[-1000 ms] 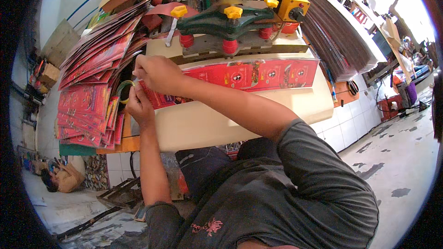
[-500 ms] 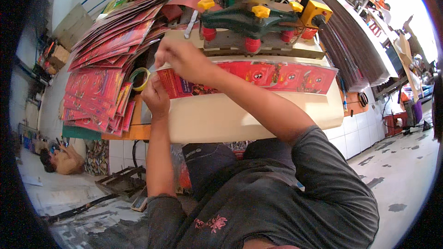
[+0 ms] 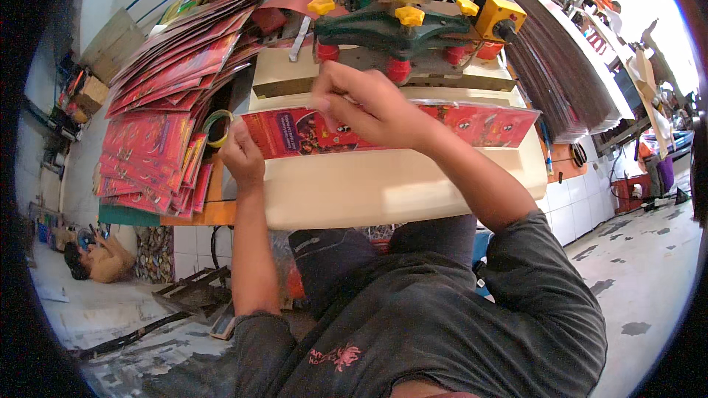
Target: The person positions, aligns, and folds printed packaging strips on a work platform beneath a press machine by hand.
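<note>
A long red printed strip with a glossy surface lies across the cream board in front of me. My left hand is closed in a pinch at the strip's left end, thumb on top. Over the middle of the strip is my right hand, fingers curled together. Whether anything small is between them, I cannot make out. Just behind the strip stands a dark green press with yellow knobs and red feet. A roll of tape sits beside my left hand.
Piles of red printed sheets rise at the left. To the right of the press are a yellow control box and a tall stack of dark-edged boards. A person is low on the floor at far left.
My right hand has moved to the right along the strip, from its left end to its middle. My left hand stays at the left end, shifting slightly.
</note>
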`<state>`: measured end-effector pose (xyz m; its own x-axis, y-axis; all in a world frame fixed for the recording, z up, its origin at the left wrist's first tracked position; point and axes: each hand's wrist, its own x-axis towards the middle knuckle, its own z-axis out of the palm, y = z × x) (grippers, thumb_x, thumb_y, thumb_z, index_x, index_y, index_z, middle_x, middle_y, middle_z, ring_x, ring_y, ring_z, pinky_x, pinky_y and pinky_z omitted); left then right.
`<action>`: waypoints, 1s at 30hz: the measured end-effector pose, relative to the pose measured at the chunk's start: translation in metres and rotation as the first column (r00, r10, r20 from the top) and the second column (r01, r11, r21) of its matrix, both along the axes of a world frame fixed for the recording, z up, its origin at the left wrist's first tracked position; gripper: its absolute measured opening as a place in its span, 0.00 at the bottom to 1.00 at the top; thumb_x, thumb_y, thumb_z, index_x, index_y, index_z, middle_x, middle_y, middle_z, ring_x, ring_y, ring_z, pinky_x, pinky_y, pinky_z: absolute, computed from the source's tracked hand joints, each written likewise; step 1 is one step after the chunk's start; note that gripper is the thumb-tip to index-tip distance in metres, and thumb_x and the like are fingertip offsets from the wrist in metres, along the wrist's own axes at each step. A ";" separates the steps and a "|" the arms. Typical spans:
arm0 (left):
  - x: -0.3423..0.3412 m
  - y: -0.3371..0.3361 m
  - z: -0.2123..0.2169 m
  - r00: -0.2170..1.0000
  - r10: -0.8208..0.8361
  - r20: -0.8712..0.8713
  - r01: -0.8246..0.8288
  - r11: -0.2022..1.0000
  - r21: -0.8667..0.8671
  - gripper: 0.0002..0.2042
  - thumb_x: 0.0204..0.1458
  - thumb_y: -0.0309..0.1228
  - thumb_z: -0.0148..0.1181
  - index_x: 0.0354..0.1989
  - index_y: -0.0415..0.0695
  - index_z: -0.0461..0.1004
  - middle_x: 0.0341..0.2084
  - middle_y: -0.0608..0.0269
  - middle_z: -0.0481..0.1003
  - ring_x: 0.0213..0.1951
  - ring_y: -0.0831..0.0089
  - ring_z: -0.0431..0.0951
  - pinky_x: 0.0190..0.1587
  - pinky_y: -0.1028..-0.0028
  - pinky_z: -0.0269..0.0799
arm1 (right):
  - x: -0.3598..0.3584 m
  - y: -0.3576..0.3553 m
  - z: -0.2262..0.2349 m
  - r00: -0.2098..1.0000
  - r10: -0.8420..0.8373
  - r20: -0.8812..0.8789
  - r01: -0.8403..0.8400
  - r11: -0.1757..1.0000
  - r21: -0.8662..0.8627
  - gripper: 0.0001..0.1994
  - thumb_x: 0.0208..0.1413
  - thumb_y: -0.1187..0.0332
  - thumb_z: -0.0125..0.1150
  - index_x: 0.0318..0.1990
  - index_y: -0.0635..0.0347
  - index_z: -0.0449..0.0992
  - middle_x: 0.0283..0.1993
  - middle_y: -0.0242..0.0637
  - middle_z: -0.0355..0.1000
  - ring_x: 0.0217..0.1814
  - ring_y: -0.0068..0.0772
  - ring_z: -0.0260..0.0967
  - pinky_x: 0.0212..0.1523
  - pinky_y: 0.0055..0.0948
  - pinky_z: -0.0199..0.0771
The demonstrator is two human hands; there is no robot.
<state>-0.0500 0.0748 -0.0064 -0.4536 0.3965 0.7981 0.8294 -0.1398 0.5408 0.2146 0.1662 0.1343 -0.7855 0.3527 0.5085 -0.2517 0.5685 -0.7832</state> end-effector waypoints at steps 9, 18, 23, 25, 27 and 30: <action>-0.002 0.003 -0.001 0.999 -0.028 -0.021 0.027 0.999 -0.041 0.23 0.73 0.41 0.47 0.41 0.32 0.80 0.29 0.38 0.78 0.34 0.39 0.81 0.36 0.58 0.75 | 0.164 -0.004 0.020 0.864 -0.457 0.211 0.175 0.666 0.725 0.05 0.63 0.70 0.64 0.38 0.58 0.73 0.35 0.40 0.74 0.43 0.52 0.75 0.60 0.45 0.71; -0.004 -0.003 0.000 0.998 -0.056 -0.030 0.054 0.995 -0.083 0.23 0.74 0.41 0.47 0.42 0.31 0.79 0.29 0.39 0.79 0.34 0.48 0.84 0.37 0.61 0.76 | 0.283 0.006 0.031 0.144 -0.987 0.068 0.434 0.125 0.892 0.04 0.63 0.70 0.59 0.40 0.59 0.73 0.37 0.49 0.78 0.51 0.61 0.77 0.59 0.52 0.74; -0.004 0.001 -0.003 0.999 -0.026 -0.047 0.023 0.997 -0.073 0.23 0.74 0.41 0.46 0.43 0.31 0.80 0.31 0.39 0.81 0.36 0.45 0.84 0.39 0.60 0.76 | 0.289 0.020 -0.007 0.308 -0.944 0.118 0.508 0.268 0.819 0.06 0.64 0.68 0.61 0.38 0.60 0.75 0.37 0.48 0.78 0.48 0.58 0.77 0.57 0.52 0.74; -0.005 0.001 -0.004 0.998 -0.041 -0.048 0.037 0.997 -0.063 0.23 0.74 0.42 0.46 0.44 0.31 0.80 0.32 0.39 0.81 0.37 0.44 0.84 0.39 0.60 0.76 | 0.264 0.013 -0.030 0.421 -0.906 0.038 0.569 0.297 0.766 0.07 0.66 0.66 0.61 0.40 0.59 0.78 0.38 0.47 0.79 0.49 0.55 0.77 0.55 0.50 0.75; -0.007 0.000 -0.004 0.998 -0.048 -0.048 0.046 0.998 -0.054 0.23 0.74 0.42 0.46 0.44 0.31 0.80 0.32 0.38 0.81 0.37 0.44 0.84 0.39 0.59 0.76 | 0.234 0.004 -0.034 0.495 -0.832 0.249 0.578 0.530 0.621 0.08 0.66 0.64 0.62 0.43 0.58 0.80 0.42 0.48 0.80 0.51 0.54 0.76 0.56 0.49 0.75; -0.008 -0.001 -0.004 0.997 -0.040 -0.067 0.036 0.998 -0.056 0.24 0.74 0.41 0.45 0.44 0.30 0.80 0.34 0.37 0.81 0.38 0.43 0.84 0.40 0.58 0.77 | 0.204 -0.007 -0.034 0.573 -0.741 0.350 0.531 0.661 0.530 0.10 0.66 0.62 0.63 0.46 0.58 0.80 0.45 0.48 0.80 0.53 0.54 0.76 0.57 0.48 0.74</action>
<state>-0.0578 0.0742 -0.0109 -0.3826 0.4564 0.8033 0.8593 -0.1437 0.4909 0.4182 0.1597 0.1000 -0.5803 0.7553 0.3047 0.6466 0.6547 -0.3914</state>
